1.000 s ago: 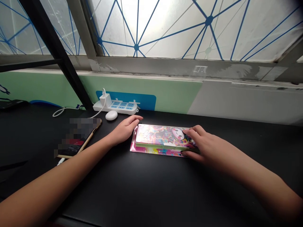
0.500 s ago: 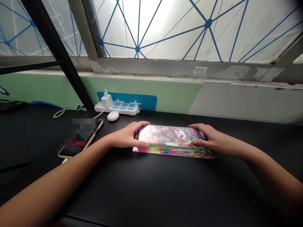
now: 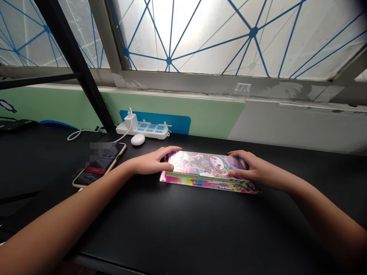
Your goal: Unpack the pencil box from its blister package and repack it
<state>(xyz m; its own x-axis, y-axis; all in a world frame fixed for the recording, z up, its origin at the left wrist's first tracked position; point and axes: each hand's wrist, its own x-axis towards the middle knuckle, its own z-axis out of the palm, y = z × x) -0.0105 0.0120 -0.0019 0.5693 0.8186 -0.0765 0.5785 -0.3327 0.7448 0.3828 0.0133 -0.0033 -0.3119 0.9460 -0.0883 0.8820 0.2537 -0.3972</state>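
the left hand (image 3: pixel 151 162) and right hand (image 3: pixel 248 169) stay closed around the two ends of a cartoon-printed pencil box (image 3: pixel 205 167) on pink backing card, much as a moment before. it lies flat on the black desk (image 3: pixel 183 229), a phone (image 3: pixel 99 165) to its left, a white power strip (image 3: pixel 145 130) beyond.

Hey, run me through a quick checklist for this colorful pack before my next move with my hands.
Printed blister pack lying flat on the black tabletop: ok.
Left hand on the pack's left end, fingers at its edge: ok.
Right hand on the pack's right end: ok.
Phone apart from the pack: ok.
Pack's seal intact: cannot tell.
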